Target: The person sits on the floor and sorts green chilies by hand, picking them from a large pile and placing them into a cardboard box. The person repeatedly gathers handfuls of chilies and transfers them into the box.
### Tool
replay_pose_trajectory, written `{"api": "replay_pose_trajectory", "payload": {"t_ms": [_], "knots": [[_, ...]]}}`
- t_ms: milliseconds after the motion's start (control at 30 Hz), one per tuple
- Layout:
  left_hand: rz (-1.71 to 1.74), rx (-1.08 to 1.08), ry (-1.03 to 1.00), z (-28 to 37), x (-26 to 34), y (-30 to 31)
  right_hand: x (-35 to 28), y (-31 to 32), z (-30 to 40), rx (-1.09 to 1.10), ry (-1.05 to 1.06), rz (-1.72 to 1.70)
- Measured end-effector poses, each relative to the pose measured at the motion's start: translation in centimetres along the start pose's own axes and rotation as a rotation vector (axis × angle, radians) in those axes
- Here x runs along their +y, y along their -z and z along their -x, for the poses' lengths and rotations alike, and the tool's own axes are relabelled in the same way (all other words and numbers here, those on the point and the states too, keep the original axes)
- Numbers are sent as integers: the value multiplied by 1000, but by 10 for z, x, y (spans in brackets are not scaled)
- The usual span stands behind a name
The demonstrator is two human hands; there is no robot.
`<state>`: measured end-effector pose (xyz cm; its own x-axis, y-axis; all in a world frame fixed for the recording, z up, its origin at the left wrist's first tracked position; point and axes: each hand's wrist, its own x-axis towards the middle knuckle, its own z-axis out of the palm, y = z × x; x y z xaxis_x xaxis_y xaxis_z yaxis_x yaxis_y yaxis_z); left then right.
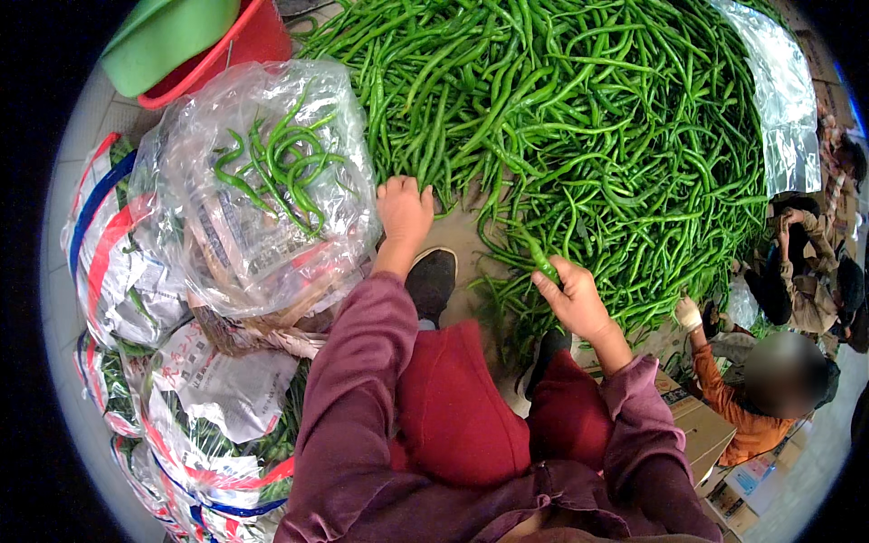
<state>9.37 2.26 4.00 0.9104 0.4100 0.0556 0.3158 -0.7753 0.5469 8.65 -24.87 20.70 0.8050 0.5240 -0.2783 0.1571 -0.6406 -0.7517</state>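
Note:
A large heap of long green chili peppers spreads across the floor before me. My right hand grips one green chili pepper between thumb and fingers, over the near edge of the heap. At the heap's left edge, my left hand reaches down with its back towards me. Its fingertips meet the pepper ends there, and whether they hold any is hidden. Just left of that hand sits a clear plastic bag lined with printed paper. Several loose curved chili peppers lie on top of it.
Packed clear bags with red and blue bands stand at the left. A red bucket holds a green basin at upper left. Clear sheeting covers the heap's right edge. A co-worker in an orange sleeve and cardboard boxes are right.

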Motion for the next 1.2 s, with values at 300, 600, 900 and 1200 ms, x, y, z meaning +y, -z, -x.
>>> {"api": "replay_pose_trajectory", "payload": {"t_ms": [300,600,900,1200], "knots": [[695,-333,446,76,24,55,3,-19,-5,-33,-41,-200],[965,121,459,56,-40,169,17,-12,-9,-53,-96,-231],[53,190,-100,-38,11,26,7,-18,-29,15,-132,-432],[134,-317,240,-34,49,18,10,0,-33,145,-37,-246]]}}
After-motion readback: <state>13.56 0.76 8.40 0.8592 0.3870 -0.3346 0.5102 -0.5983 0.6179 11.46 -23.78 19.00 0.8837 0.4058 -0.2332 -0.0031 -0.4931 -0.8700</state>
